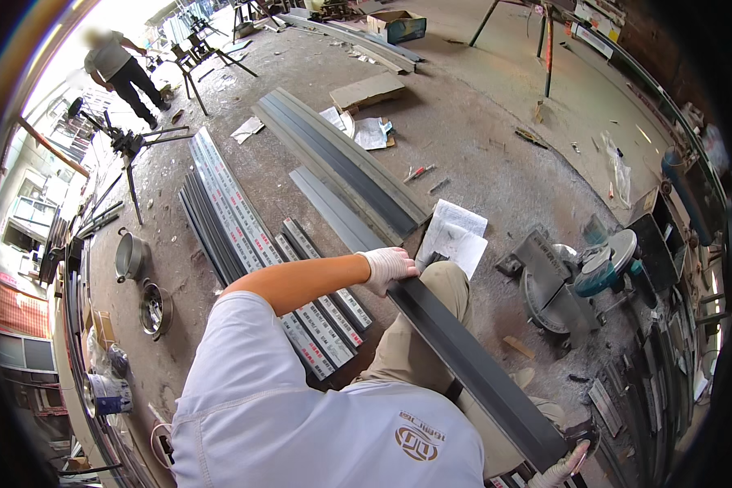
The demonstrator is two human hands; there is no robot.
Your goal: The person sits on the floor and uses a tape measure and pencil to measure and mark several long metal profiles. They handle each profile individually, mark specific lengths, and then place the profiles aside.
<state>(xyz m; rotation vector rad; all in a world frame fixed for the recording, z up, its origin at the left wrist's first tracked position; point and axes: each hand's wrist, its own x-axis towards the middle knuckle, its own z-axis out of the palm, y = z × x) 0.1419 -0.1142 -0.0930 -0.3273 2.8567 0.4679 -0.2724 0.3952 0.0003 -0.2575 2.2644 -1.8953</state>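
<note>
A long dark grey metal profile (472, 358) runs slantwise across my lap, its far part reaching out over the floor. My left hand (389, 268), in a pale knitted glove, is closed over the profile's edge around mid-length. Down at its near end, my gloved right hand (568, 465) is bent beside a small dark, shiny-rimmed object (581, 435); what its fingers grip is unclear. Strips with printed protective film (309, 313) lie beneath and left of my left arm. Beyond my knee are white paper sheets (455, 232).
Wide grey profiles (342, 163) lie ahead. To the right stands a mitre saw (565, 281), with more dark profiles (651, 407) nearby. Metal pots (130, 256) and a tripod stand (126, 146) are at left. Another person (118, 69) stands far left. A cardboard box (396, 26) sits at the back.
</note>
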